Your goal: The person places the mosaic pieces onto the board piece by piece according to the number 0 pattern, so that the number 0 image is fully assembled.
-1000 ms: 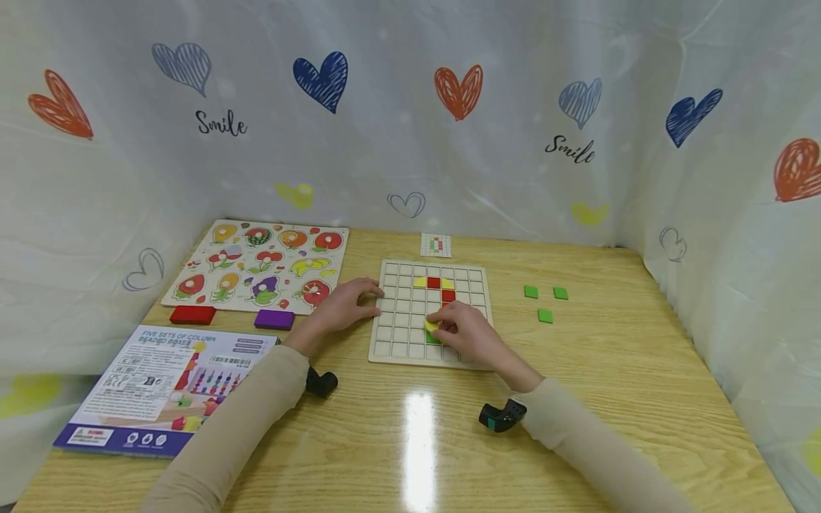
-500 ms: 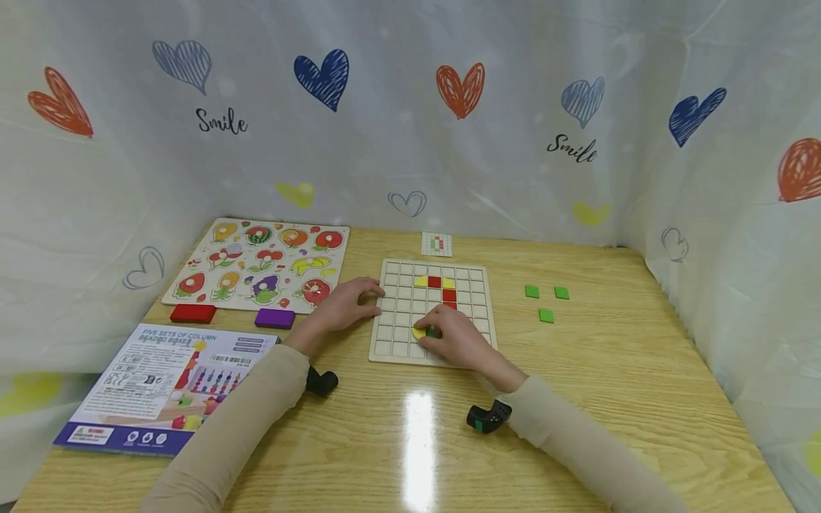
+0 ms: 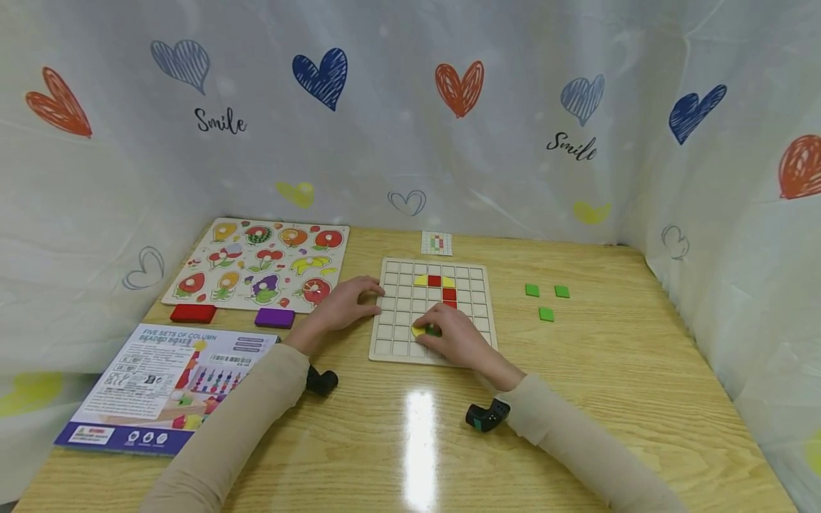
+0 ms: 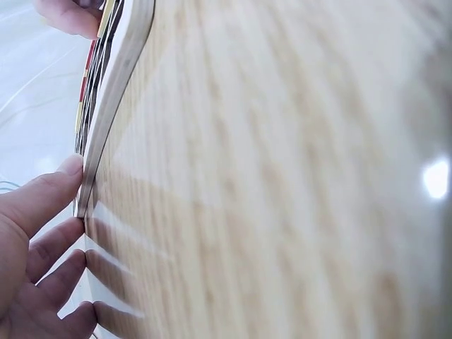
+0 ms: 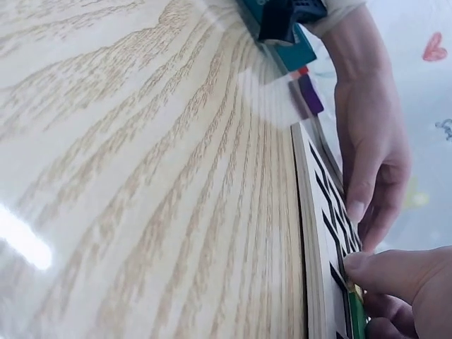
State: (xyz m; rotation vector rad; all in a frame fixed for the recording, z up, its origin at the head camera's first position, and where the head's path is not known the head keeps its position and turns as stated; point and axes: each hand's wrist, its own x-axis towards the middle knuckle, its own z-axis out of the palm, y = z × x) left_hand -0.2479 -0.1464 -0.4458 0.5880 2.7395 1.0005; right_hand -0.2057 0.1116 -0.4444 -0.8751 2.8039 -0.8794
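Observation:
On the table lies a wooden grid board (image 3: 400, 349) with red tiles (image 3: 434, 281) and yellow rounded tiles (image 3: 420, 281) in its upper cells. My right hand (image 3: 452, 333) pinches a yellow rounded tile (image 3: 418, 331) over a lower cell, thumb and fingertips right at the board's surface in the right wrist view. Partly hidden under those fingers is a green tile (image 3: 432, 330). At the board's left edge rests my left hand (image 3: 343, 306); its thumb (image 4: 53, 189) touches the rim in the left wrist view, and the other fingers reach the tabletop, relaxed.
Several items surround the board: a small pattern card (image 3: 437, 244) behind it and three green tiles (image 3: 546, 314) to its right. Leftward are a fruit puzzle board (image 3: 240, 281), a red block (image 3: 192, 314), a purple block (image 3: 274, 318) and a flat printed box (image 3: 154, 385).
My right hand has moved slightly left and down with the yellow tile, from above the green tile to the cell left of it, then nearly stopped. The left hand has stayed at the board's edge.

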